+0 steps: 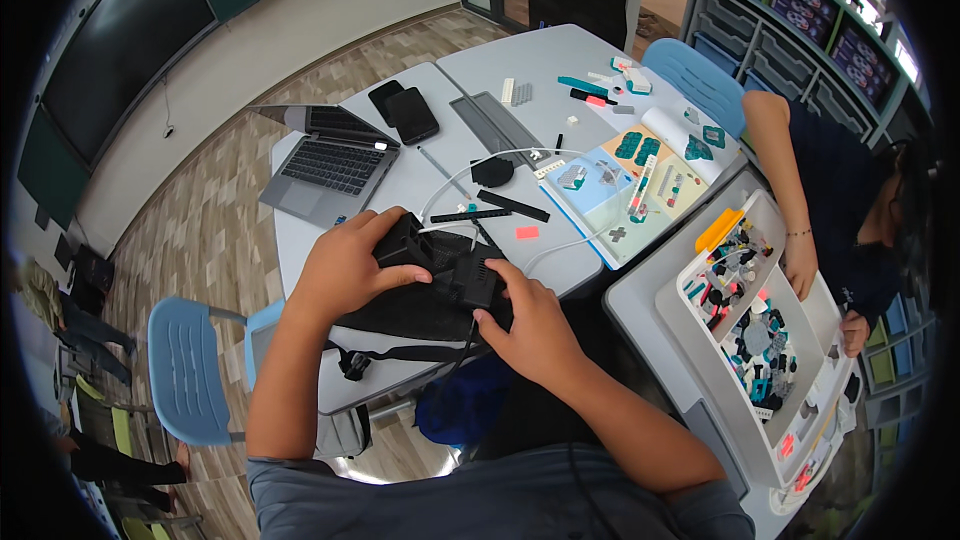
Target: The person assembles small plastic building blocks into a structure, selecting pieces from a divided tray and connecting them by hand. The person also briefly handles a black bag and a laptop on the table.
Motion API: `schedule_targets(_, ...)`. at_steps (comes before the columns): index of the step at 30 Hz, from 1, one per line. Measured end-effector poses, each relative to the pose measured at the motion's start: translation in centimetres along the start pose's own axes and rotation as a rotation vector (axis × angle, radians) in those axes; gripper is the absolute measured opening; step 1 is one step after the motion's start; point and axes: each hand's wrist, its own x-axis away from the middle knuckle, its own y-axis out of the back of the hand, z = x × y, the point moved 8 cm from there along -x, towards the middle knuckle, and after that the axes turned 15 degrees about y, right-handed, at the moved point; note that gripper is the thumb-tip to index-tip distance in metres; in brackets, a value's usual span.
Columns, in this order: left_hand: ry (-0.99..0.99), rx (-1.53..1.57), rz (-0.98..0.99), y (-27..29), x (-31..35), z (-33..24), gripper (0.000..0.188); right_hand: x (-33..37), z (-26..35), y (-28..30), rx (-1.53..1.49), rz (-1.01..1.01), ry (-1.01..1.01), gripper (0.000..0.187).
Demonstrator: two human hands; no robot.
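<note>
My left hand [350,265] is closed round a black box-shaped device [404,243] with a hollow-looking front. Thumb and fingers of my right hand [530,325] grip a second black block [474,278] with a ribbed face, right beside the first. A white cable [450,227] runs at the two blocks, and a dark cord hangs below the right one. Under both hands a black fabric pouch [385,315] with a strap and buckle [355,364] lies at the near table edge. Whether the two blocks touch cannot be made out.
An opened laptop [335,165] and two dark phones [412,115] lie to the left. Black building beams [513,205] and an open instruction booklet [610,190] are beyond my hands. At right, a person's hand [800,265] reaches into a white parts tray [672,312]. A blue chair [190,370] stands left.
</note>
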Motion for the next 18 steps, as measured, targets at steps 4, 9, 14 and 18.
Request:
schedule_targets(4, 0.016, -0.154, -0.049, -1.7, -0.5, 1.4, 0.085, 0.9, -0.2, 0.5, 0.030, -0.066, 0.057, 0.061)
schedule_targets(9, 0.039, -0.267, -0.082, -5.3, -0.4, 3.0, 0.087, 1.5, 0.5, 1.5, 0.230, -0.111, 0.168, 0.059)
schedule_targets(14, 0.075, -0.302, -0.085, -6.6, 0.0, 2.8, 0.084, 2.9, -0.3, 2.8, 0.348, -0.026, 0.119, 0.056)
schedule_targets(18, 0.080, -0.255, -0.066, -6.3, 0.1, 2.1, 0.079, 5.5, 0.3, 4.7, 0.274, 0.002, 0.059, 0.053)
